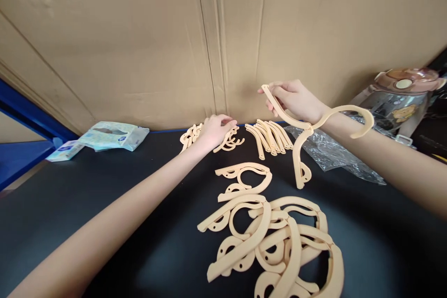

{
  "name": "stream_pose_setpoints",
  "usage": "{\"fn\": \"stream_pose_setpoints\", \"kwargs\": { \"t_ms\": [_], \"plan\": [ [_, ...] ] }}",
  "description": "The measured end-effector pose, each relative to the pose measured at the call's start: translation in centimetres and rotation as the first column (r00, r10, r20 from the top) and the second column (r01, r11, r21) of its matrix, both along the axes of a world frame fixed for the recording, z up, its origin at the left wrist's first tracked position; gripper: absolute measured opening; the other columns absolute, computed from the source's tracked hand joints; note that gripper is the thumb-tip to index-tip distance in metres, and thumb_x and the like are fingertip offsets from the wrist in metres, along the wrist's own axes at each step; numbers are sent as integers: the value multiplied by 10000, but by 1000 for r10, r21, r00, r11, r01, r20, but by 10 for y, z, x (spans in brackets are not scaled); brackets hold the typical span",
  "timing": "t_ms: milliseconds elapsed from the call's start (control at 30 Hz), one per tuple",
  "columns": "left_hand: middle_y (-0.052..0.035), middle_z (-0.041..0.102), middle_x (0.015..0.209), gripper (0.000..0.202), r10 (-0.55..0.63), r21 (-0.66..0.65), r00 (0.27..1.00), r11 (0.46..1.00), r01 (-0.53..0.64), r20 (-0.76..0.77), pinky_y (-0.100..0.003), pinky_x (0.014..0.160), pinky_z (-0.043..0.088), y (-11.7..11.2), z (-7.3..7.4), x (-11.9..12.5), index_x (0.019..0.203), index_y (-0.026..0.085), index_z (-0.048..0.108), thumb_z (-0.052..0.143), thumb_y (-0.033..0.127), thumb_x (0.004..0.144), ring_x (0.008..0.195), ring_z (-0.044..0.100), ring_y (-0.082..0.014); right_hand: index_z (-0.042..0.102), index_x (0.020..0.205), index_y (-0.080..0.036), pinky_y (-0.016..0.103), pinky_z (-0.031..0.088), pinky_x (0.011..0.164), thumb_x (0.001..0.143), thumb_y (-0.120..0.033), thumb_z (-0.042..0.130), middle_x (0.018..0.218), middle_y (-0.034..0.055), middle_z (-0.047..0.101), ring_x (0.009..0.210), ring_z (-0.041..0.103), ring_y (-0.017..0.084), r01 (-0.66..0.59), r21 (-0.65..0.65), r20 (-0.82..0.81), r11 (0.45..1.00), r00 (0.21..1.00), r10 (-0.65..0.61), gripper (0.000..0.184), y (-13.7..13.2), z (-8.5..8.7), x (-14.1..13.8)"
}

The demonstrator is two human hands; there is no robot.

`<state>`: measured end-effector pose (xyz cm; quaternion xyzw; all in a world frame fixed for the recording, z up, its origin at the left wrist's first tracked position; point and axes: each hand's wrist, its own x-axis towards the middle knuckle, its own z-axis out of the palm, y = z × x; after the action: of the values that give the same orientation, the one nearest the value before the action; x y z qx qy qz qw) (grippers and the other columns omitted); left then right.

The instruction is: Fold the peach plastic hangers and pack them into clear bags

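Up in my right grip (295,97), a hanger (306,125) clasped; beside my left grip (214,131), curved pieces (228,142)—hold, can't tell!

Black table (87,195), blue strip along back edge. Behind it, upright brown cardboard (139,42), creased, vertical seams near the middle, dents at upper left. Far left: blue frame (24,111), slanting beam meeting a lower bar. Back left on table: light-blue soft pack (111,136), lying flat, dark opening on top; smaller blue-and-white packet (64,151) right at its left end, touching or overlapped, can't tell. Right side: crumpled clear plastic wrap (335,153), shiny. Behind that, see-through bottle (391,107), brown lid (407,74), cream button, cartoon sticker (405,113), strap with pale buckle (404,139).
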<state>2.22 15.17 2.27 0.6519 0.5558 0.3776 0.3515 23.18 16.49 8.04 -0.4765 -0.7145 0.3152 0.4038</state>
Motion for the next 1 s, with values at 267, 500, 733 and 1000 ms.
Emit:
{"fn": "stream_pose_setpoints", "kwargs": {
  "t_ms": [267,500,733,1000],
  "plan": [
    [-109,688,983,455,-262,-286,823,849,445,504,-253,642,501,-44,14,20,989,141,705,509,543,904,762,638,-163,479,777,-219,271,519,631,869,-125,436,737,5,639,750,666,141,144,14,-634,990,767,-102,138,-8,0,5],
    [-1,576,790,148,11,-369,764,880,299,645,-115,398,288,-46,7,-1,889,131,712,716,264,824,502,410,-11,538,747,-218,388,461,727,734,-273,699,722,8,640,716,608,206,91,457,250,885,942,-226,171,-15,-30,32],
    [3,553,801,255,-72,-418,793,819,393,605,-141,427,272,-73,2,8,1024,192,730,657,383,871,544,411,-31,602,833,-166,280,368,622,997,-294,417,647,17,636,601,578,153,-533,668,736,520,579,-351,278,-53,-40,16],
    [80,320,549,298,-231,-398,805,775,492,546,-182,401,141,-81,10,4,955,157,687,591,435,907,463,186,-48,561,745,-177,277,308,523,945,-156,463,633,-10,585,509,514,131,-628,635,772,450,544,-330,225,-63,-39,11]
  ]
}}
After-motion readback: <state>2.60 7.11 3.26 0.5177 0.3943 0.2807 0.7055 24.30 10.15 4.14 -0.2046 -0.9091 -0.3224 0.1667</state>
